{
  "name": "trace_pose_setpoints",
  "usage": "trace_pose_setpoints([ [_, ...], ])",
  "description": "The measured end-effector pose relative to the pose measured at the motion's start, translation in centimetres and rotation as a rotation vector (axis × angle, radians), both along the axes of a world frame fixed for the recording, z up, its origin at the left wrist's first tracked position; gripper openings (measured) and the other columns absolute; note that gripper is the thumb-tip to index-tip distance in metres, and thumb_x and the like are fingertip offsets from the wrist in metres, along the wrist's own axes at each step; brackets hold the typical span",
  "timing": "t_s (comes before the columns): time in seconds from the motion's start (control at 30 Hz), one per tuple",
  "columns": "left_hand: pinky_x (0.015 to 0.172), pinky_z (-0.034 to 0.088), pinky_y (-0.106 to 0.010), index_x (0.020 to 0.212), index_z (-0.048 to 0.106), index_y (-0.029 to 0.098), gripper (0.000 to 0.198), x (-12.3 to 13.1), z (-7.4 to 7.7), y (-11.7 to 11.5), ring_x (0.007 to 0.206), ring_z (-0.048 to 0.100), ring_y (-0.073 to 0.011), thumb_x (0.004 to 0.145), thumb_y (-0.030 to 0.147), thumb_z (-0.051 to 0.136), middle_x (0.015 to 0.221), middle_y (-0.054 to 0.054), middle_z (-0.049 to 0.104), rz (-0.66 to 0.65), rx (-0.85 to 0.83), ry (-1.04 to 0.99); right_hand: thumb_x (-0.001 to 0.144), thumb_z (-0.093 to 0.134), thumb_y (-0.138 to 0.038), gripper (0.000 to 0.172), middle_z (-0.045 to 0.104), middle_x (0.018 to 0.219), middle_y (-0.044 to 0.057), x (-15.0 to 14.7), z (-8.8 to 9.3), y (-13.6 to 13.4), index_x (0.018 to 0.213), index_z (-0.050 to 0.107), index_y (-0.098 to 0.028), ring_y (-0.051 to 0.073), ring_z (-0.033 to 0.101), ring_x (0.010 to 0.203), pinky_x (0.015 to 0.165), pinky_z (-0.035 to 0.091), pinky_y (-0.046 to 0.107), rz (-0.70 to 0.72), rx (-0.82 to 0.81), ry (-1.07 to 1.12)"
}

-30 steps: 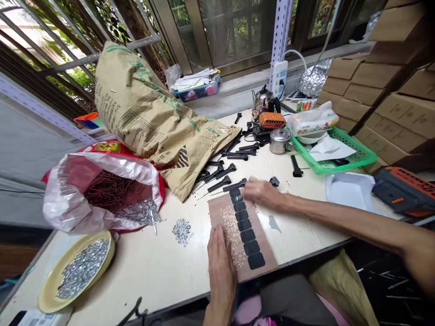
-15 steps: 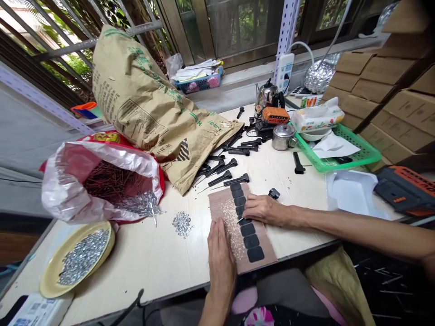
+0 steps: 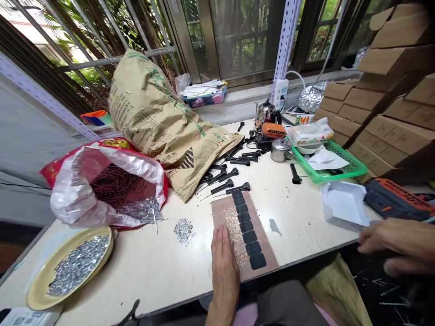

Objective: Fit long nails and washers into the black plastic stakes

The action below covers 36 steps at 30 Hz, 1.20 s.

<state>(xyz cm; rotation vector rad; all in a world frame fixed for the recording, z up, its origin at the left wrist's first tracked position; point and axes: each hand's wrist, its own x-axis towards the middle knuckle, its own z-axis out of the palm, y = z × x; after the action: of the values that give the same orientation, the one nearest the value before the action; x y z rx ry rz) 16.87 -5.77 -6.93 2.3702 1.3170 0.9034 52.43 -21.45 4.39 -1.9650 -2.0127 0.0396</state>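
My left hand (image 3: 224, 267) lies flat with fingers stretched along the left edge of a brown board (image 3: 268, 258) at the table's front. Down the board runs a column of black rounded-square pads (image 3: 249, 237), with pale specks (image 3: 234, 226) scattered beside it. My right hand (image 3: 394, 242) is off the board at the far right, by the table's front edge and a white plastic tray (image 3: 343, 203). Motion smears its fingers, so whether it holds anything does not show. Left of the board sits a small heap of shiny metal bits (image 3: 184, 231).
A yellow bowl (image 3: 34, 290) of metal bits and an open red-and-white bag (image 3: 73, 203) of thin rods stand left. Behind are a large paper sack (image 3: 152, 104) and black-handled pieces (image 3: 222, 186). Rightward are a green basket (image 3: 360, 170), a metal cup (image 3: 281, 149) and stacked cartons (image 3: 390, 99).
My right hand has left the pads and swung right, past the table's front edge. The small black piece that lay right of the board is gone from there. My left hand stays on the board.
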Motion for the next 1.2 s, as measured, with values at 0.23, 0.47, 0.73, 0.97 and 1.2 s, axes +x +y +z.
trace_pose_setpoints([
  [0.23, 0.101, 0.040, -0.042, 0.137, 0.036, 0.020, 0.047, -0.7, 1.1, 0.0, 0.127, 0.040, -0.0217, 0.091, 0.012, 0.037, 0.133, -0.011, 0.049, 0.011, -0.004, -0.080, 0.096, 0.038, -0.034, 0.030, 0.065, 0.096, 0.007, -7.3, 1.0, 17.3, 0.098, 0.065, -0.020, 0.018, 0.060, 0.089, 0.075, 0.044, 0.028, 0.324, -0.091, 0.031],
  [0.47, 0.084, 0.046, -0.043, 0.106, 0.060, 0.018, 0.026, -8.6, 4.5, 3.9, 0.094, 0.054, -0.0246, 0.089, 0.029, 0.044, 0.099, -0.010, 0.065, 0.382, 0.038, -0.060, 0.086, 0.053, -0.020, 0.018, 0.067, 0.086, 0.006, -16.9, -4.9, 30.1, 0.076, 0.067, -0.016, 0.018, 0.059, 0.083, 0.064, 0.036, 0.024, 0.415, -0.135, -0.234],
  [0.73, 0.080, 0.047, -0.039, 0.103, 0.064, 0.017, 0.030, -12.7, 3.1, 8.5, 0.089, 0.058, -0.0238, 0.089, 0.027, 0.041, 0.091, -0.009, 0.063, 0.391, -0.059, 0.093, 0.088, 0.045, -0.014, 0.020, 0.065, 0.081, 0.009, -17.1, -7.0, 31.4, 0.079, 0.062, -0.013, 0.019, 0.057, 0.076, 0.059, 0.034, 0.026, 0.501, -0.080, -0.304],
  [0.97, 0.075, 0.044, -0.034, 0.095, 0.069, 0.022, 0.021, -12.0, 3.0, 9.8, 0.084, 0.055, -0.0214, 0.083, 0.023, 0.052, 0.081, -0.005, 0.057, 0.338, -0.184, -0.047, 0.096, 0.033, -0.023, 0.025, 0.064, 0.092, 0.007, -15.0, -6.3, 28.7, 0.100, 0.057, -0.017, 0.017, 0.059, 0.084, 0.076, 0.044, 0.029, 0.521, 0.132, -0.077],
  [1.2, 0.071, 0.046, -0.032, 0.073, 0.068, 0.017, 0.011, -12.4, 3.6, 9.9, 0.075, 0.057, -0.0185, 0.073, 0.027, 0.063, 0.075, -0.004, 0.060, 0.421, -0.336, -0.394, 0.094, 0.038, -0.022, 0.026, 0.061, 0.107, 0.007, -16.6, -3.9, 23.9, 0.115, 0.054, -0.020, 0.019, 0.058, 0.099, 0.088, 0.049, 0.036, 0.487, 0.265, 0.318],
])
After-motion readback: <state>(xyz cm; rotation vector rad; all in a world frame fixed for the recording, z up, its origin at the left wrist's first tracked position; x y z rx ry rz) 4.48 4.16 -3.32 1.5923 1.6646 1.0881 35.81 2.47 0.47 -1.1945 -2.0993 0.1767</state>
